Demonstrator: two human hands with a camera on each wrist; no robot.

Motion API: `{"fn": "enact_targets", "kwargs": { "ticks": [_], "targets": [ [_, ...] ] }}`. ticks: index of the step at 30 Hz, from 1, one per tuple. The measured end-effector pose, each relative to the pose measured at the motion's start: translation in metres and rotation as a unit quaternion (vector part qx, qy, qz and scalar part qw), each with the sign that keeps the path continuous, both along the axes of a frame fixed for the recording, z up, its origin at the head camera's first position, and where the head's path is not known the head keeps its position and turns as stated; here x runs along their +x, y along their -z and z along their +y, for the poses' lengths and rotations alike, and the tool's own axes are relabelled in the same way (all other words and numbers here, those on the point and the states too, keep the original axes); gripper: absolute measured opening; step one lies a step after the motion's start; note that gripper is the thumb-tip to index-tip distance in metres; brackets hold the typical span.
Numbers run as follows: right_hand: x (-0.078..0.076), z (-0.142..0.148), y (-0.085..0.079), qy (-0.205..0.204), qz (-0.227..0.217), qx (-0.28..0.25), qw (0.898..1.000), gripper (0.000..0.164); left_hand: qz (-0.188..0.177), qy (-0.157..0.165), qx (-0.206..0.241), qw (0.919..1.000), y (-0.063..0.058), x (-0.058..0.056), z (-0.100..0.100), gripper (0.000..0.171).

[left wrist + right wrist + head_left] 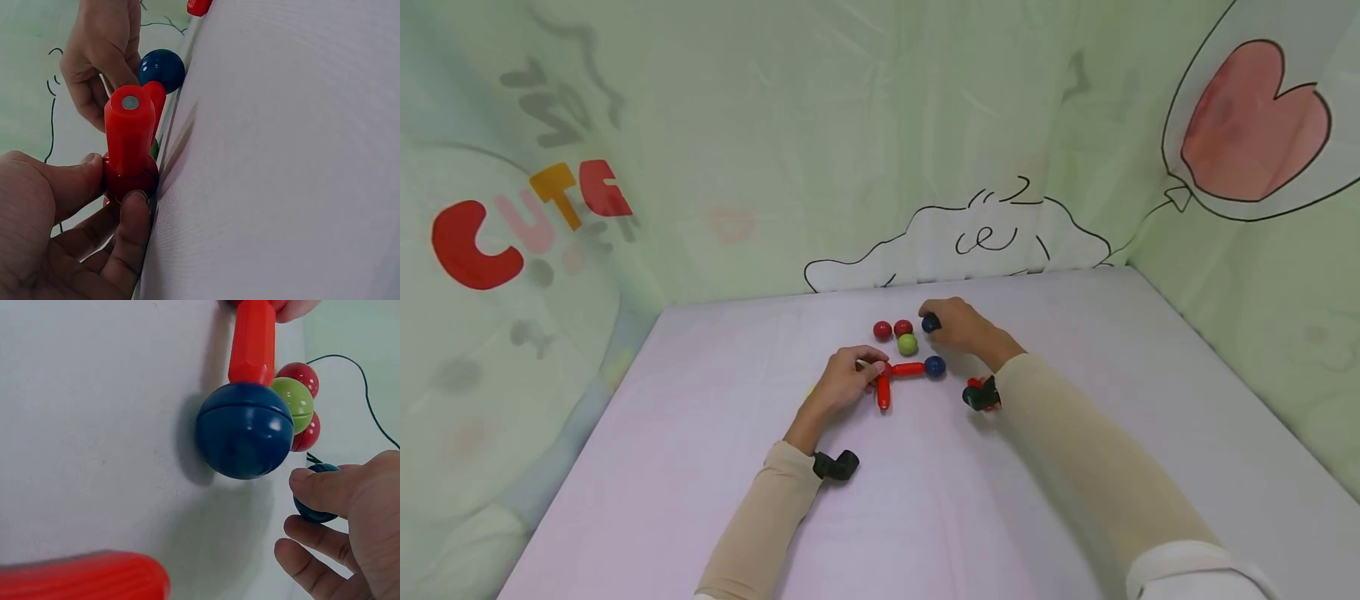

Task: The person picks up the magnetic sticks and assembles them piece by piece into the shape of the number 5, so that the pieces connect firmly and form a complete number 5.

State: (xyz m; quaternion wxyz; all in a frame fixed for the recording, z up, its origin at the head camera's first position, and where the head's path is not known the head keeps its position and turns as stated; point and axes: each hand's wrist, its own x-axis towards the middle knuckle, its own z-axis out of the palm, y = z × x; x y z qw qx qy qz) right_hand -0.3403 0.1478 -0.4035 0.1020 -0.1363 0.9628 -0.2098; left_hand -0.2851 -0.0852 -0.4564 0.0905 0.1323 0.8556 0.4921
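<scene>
My left hand (844,379) pinches a red ball (132,181) between thumb and fingers at the corner of a joined piece. Two red rods meet at that ball. One rod (883,393) points toward me and shows a round grey end in the left wrist view; the other rod (908,369) runs right to a blue ball (935,367). Beyond the piece, my right hand (961,325) holds a second blue ball (314,503) between thumb and fingers. Left of it sit two red balls (882,331) and a green ball (907,344), close together.
More red rods (976,383) lie by the right wrist, partly hidden by the black wrist camera (981,395). A bit of something yellow (810,390) shows behind the left wrist. The pale table (700,467) ends at a printed cloth backdrop (737,167).
</scene>
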Motion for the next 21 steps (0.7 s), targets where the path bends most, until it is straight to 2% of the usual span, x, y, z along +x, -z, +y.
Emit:
{"fn": "enact_targets", "kwargs": {
  "ticks": [6,12,21],
  "targets": [
    [0.004,0.006,-0.001,0.014,0.01,-0.02,1.0,0.046,0.0,-0.003,-0.002,1.0,0.001,0.0,0.001,0.02],
    [0.01,0.006,-0.004,-0.003,0.021,-0.02,1.0,0.045,-0.006,-0.005,-0.01,0.9999,0.002,0.0,0.0,0.021],
    [0.025,0.004,-0.018,-0.024,0.019,-0.045,0.999,0.046,-0.018,-0.017,-0.02,0.9995,0.0,-0.002,0.002,0.023]
  ]
}}
